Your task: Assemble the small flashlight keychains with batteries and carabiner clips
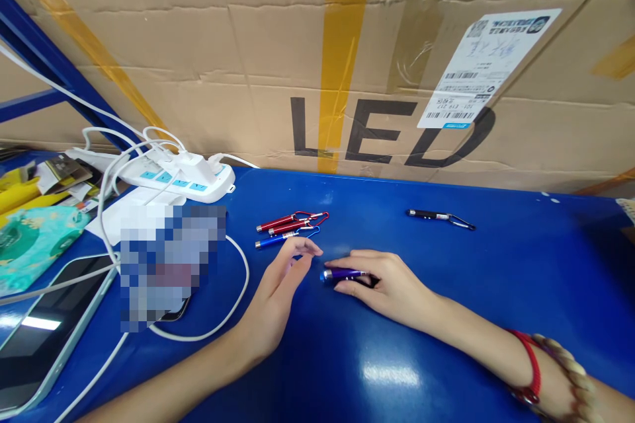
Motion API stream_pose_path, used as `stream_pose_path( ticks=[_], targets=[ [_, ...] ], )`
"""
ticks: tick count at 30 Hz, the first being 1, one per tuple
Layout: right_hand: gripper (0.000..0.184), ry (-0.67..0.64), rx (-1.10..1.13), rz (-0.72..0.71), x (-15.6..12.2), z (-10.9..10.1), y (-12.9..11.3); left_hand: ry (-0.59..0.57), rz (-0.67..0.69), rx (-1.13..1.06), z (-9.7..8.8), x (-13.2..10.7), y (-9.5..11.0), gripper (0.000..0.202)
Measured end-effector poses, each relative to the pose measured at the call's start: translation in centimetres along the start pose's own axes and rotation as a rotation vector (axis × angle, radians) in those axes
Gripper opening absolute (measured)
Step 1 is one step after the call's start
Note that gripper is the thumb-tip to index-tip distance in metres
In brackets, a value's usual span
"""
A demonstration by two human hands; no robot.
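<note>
My right hand (397, 281) grips a small purple pen-shaped flashlight (343, 274) between thumb and fingers, its silver end pointing left just above the blue surface. Close by on the left, my left hand (285, 277) is open, its fingers curved and nothing visible in them. Behind the left hand lie two red flashlights (288, 227) with red carabiner clips. A blue flashlight (278, 240) with a blue clip lies in front of them, near my left fingertips. Farther right rests a black flashlight (430, 215) with a dark clip.
A large cardboard box (238, 66) stands along the back of the blue tabletop (377, 344). On the left are a white power strip (198, 188) with tangled cables, a phone (54, 324), a green packet (40, 244) and a blurred-out object (169, 271).
</note>
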State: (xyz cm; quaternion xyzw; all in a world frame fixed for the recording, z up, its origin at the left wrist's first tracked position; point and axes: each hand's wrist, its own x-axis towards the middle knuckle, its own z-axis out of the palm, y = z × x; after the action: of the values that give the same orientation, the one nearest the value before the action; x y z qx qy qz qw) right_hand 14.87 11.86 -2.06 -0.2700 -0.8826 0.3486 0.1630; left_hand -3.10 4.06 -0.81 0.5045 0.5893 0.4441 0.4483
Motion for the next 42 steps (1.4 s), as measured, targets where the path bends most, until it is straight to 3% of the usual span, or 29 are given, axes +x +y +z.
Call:
stream_pose_path(
  ticks=[36,42],
  targets=[
    [0.026,-0.021,0.028,-0.026,-0.03,-0.23,-0.06,0.006,-0.003,-0.009,-0.01,0.04,0.26,0.024],
    [0.026,-0.033,0.028,-0.032,0.01,-0.20,-0.12,-0.085,-0.009,-0.025,-0.01,-0.15,0.61,0.021]
  ],
)
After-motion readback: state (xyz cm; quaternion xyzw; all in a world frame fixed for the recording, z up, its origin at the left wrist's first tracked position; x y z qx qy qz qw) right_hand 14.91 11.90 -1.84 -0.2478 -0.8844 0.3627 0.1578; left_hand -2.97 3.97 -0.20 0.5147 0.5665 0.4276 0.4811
